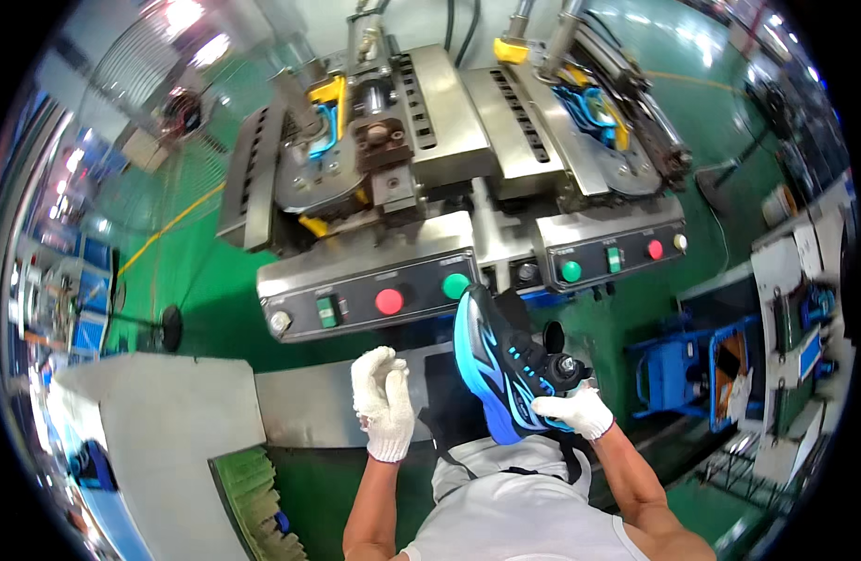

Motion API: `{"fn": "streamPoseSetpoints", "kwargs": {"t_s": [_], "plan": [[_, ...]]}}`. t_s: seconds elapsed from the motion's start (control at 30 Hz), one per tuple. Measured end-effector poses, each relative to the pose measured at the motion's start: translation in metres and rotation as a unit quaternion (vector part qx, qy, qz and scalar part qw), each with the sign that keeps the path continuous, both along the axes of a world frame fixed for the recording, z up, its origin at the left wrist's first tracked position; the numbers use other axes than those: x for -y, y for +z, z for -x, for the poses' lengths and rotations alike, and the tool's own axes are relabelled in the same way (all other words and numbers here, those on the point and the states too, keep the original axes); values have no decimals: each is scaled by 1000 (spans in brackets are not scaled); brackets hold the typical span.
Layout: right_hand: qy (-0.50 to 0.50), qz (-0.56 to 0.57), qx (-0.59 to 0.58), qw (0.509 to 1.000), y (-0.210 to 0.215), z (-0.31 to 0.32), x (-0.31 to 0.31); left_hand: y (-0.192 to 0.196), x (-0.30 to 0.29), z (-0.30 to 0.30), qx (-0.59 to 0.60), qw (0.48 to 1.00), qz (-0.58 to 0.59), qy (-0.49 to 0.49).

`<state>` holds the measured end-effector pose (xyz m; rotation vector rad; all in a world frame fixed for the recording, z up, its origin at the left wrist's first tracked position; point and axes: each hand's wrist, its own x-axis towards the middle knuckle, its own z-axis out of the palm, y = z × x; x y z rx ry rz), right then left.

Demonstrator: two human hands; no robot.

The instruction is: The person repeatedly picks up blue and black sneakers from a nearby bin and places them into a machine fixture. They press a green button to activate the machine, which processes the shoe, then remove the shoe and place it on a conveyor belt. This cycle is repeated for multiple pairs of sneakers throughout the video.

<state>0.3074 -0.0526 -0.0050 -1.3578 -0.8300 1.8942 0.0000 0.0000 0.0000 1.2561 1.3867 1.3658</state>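
My right hand (pixel 576 412), in a white knit glove, grips a sneaker (pixel 507 365) near its heel and collar. The shoe is black and grey with bright blue and purple parts; its toe points up toward the machine and its sole faces left. A black piece with a metal fitting (pixel 567 366) sticks out of the shoe's opening. My left hand (pixel 383 402), gloved the same way, is raised to the left of the shoe, apart from it. Its fingers are loosely bent, with nothing seen between them.
Ahead stands a two-station metal machine (pixel 449 112) with a left control panel (pixel 355 304) and a right one (pixel 627 254), both with coloured buttons. Blue pieces sit in its stations. A grey table (pixel 159 402) is at left, a blue cart (pixel 669 374) at right, a fan (pixel 173 112) far left.
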Motion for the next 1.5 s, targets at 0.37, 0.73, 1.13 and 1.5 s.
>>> {"fn": "streamPoseSetpoints", "kwargs": {"t_s": [0.37,0.73,1.13,1.5], "plan": [[-69,-151,82,983,-11,1,18,-30,17,-97,-43,943,281,-173],[-39,-115,14,992,-19,-6,33,-45,46,-108,-38,959,255,-120],[-71,-95,51,992,-19,0,45,-19,44,-106,-74,932,328,-133],[-138,29,34,989,-16,16,64,-6,54,-107,-34,917,379,-122]]}}
